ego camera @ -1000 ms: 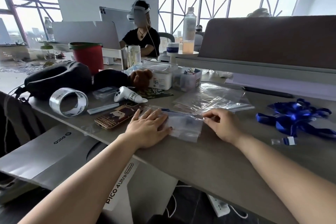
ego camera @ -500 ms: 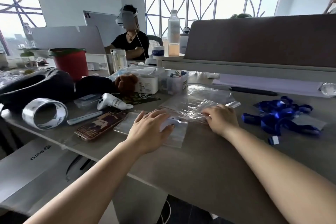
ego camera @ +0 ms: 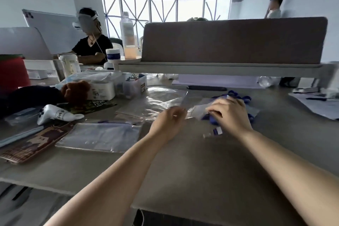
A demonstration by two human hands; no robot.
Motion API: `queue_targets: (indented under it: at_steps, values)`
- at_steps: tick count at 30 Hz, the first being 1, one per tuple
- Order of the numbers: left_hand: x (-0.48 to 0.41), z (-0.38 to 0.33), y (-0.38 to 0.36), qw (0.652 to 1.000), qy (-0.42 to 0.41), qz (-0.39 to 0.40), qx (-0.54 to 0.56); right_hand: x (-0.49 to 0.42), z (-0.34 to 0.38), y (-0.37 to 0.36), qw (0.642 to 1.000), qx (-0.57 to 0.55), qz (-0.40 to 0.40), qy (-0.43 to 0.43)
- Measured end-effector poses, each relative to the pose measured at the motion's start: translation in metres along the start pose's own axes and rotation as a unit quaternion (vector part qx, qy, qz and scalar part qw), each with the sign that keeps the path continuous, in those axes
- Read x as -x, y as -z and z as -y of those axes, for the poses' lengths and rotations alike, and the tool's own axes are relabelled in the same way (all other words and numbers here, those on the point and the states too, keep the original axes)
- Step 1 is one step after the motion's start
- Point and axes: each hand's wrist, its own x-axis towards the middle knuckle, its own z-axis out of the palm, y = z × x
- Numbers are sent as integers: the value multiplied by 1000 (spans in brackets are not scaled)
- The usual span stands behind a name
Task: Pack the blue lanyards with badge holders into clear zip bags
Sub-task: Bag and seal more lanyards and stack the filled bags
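1. Two bare arms reach over the grey table (ego camera: 201, 170).
2. On the near left lies a flat bag (ego camera: 99, 137), touching a brown phone (ego camera: 33, 143).
3. The left hand (ego camera: 167, 124) pinches one end of a clear bag (ego camera: 197, 111).
4. The right hand (ego camera: 229, 113) is curled round the blue lanyards (ego camera: 212, 120) at the other end of the bag. The hands are apart, with the bag between them.
5. A small blue and clear bit (ego camera: 214, 131) lies just under the right hand.
6. Behind the left hand sits a pile of bags (ego camera: 157, 101).
7. Far left are a white controller (ego camera: 55, 114) and a teddy (ego camera: 77, 91).
8. Farthest stand a brown divider (ego camera: 233, 40), a bottle (ego camera: 127, 35), and a person (ego camera: 91, 46) in black.
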Motion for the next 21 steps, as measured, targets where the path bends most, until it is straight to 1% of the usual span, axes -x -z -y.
queue_targets:
  at_steps: [5, 8, 11, 13, 15, 17, 19, 21]
  values:
    - [-28, -40, -52, 997, 40, 54, 41, 32, -47, 25, 1000, 5, -5, -22]
    - [-38, -53, -77, 996, 47, 63, 46, 43, -65, 31, 999, -5, -17, -33]
    - [-39, -53, -95, 993, 29, 84, 76, 46, -76, 31, 995, -58, -31, -81]
    - [-41, -52, -99, 989, 14, 95, 109, 45, -78, 29, 992, -74, -32, -94]
    - [-41, -54, -96, 987, 16, 74, 143, 43, -75, 26, 992, -72, -27, -96]
    - [-40, -56, -90, 990, 17, 39, 138, 43, -74, 23, 991, -84, -19, -103]
    - [-40, -54, -86, 986, 26, 17, 163, 45, -73, 23, 985, -130, -23, -113]
    - [-39, -52, -85, 977, 41, 19, 207, 46, -69, 25, 974, -187, -32, -122]
